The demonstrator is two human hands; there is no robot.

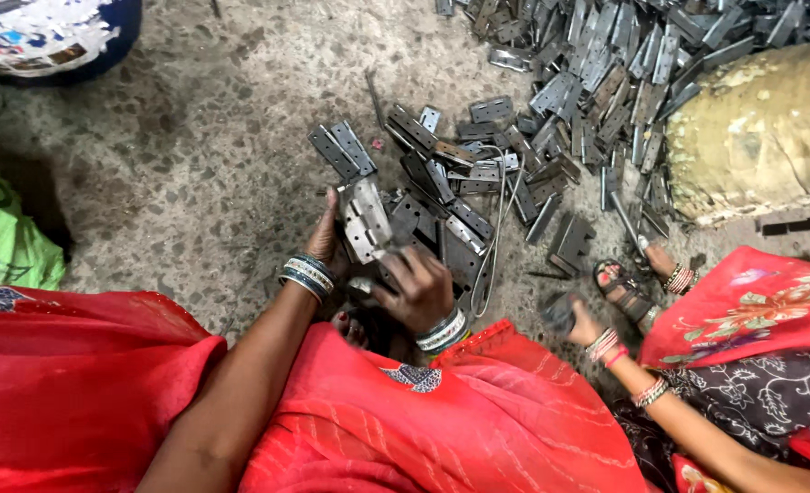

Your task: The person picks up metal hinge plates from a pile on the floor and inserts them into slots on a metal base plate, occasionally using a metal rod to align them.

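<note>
— Where were the person's own hands?

— Low in the frame, over the red cloth (441, 429) of the lap. The left hand (325, 239) had its fingers wrapped behind a grey metal hinge (365, 219), gripping it. The right hand (420, 288) was curled at the hinge's lower end, fingers clenched; whether they pinched it I couldn't tell.

— How did the hinge lie?

— Long axis running away from the body, tilted slightly left, between both hands, the left nearer its middle.

— And beyond?

— Loose hinges (460, 183) touching and overlapping just past the fingers, a larger heap (606, 64) farther off. Bare concrete floor (195, 164) lay open to the left. A co-worker's hand (580, 324) crowded the right.
</note>
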